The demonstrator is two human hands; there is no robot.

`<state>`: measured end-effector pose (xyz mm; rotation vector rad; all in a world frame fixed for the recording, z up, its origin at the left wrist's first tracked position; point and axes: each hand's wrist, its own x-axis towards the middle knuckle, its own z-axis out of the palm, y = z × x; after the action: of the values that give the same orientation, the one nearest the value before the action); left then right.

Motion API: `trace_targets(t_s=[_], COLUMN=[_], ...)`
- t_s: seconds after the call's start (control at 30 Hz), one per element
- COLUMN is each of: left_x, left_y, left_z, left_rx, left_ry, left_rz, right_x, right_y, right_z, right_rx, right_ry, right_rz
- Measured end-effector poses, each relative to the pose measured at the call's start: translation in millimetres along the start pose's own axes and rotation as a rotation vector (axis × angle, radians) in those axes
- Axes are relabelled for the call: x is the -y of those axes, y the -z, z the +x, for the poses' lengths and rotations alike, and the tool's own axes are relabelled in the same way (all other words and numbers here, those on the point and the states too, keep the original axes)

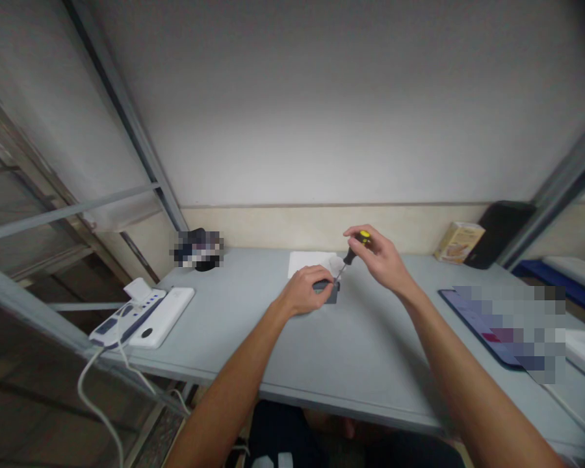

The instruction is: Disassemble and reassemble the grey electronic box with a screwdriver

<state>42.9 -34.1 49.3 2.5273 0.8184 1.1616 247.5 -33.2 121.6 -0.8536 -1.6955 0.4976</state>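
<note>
In my right hand (377, 257) is a screwdriver (351, 252) with a black and yellow handle, tilted so its thin shaft points down and left. Its tip meets or comes very close to a small dark grey block-shaped object (331, 296) on the table. My left hand (309, 289) is closed around the left side of that object and steadies it against the tabletop. The fingers cover much of it, so its exact kind is hidden. Behind the left hand lies a sheet of white paper (305, 261).
At left on the grey table (234, 312) are a power strip (127, 318) with cords and a white flat box (168, 318). A blurred dark item (198, 250) stands at the back left. To the right are a yellow box (461, 242), a black case (500, 231) and a tablet (487, 331).
</note>
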Motion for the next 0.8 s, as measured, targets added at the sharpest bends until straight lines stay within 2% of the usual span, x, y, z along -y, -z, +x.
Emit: trace_targets(t_s=[0.1,0.17,0.33,0.57,0.63,0.73,0.8], left_x=[-0.7,-1.2,-0.4,3.8,4.3,3.8,2.7], left_y=[0.6,0.9,-0.4,-3.4,-4.1,-4.9,-5.6], left_z=[0.0,-0.2,-0.2,-0.7,-1.1,-1.4,-1.3], left_rx=[-0.006,-0.007,-0.009,-0.001,0.006,0.022,0.032], left_ry=[-0.006,-0.002,0.010,-0.016,-0.029,-0.060,-0.086], left_rz=[0.000,0.005,0.028,0.090,0.113,0.158,0.205], right_x=[8.6,10.0,1.8,-26.4,-38.5,-58.4,-70.1], right_y=[-2.2,-5.3,-18.2,-32.7,-34.5,-35.3,-34.0], right_z=[12.6,15.4,10.0,2.1,0.0,-4.3,-6.9], right_rx=[0.161,0.209,0.176,-0.208,-0.295,-0.493,-0.580], right_ry=[-0.046,-0.067,-0.077,-0.183,-0.202,-0.212,-0.273], right_rz=[0.148,0.221,0.369,0.535,0.484,0.248,0.209])
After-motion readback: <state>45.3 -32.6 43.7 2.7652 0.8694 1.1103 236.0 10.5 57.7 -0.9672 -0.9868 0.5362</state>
